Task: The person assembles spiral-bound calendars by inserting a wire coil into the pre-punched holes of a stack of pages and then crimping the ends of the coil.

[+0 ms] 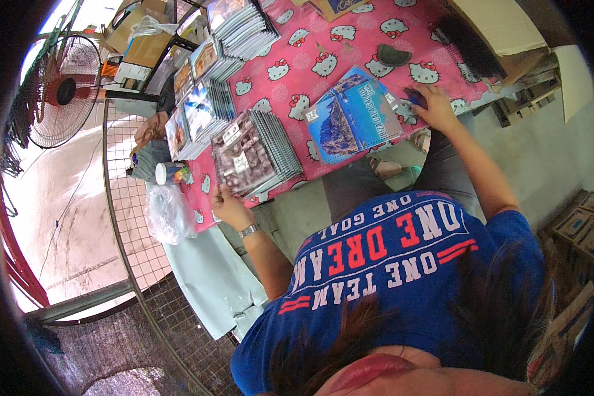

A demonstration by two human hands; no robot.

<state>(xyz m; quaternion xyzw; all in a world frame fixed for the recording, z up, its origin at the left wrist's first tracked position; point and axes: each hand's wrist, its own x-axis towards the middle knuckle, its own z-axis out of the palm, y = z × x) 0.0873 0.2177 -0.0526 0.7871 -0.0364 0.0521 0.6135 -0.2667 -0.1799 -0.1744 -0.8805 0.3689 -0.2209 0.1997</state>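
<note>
We see the left hand (228, 206) with fingers curled on the near edge of a notebook stack (257, 153). Farther off, the right hand (434, 105) presses spread fingers beside a blue notebook (353, 115) on the pink table (290, 59).

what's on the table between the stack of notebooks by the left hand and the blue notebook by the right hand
Nothing: in the head view only bare pink tablecloth shows between the notebook stack and the blue notebook.
</note>
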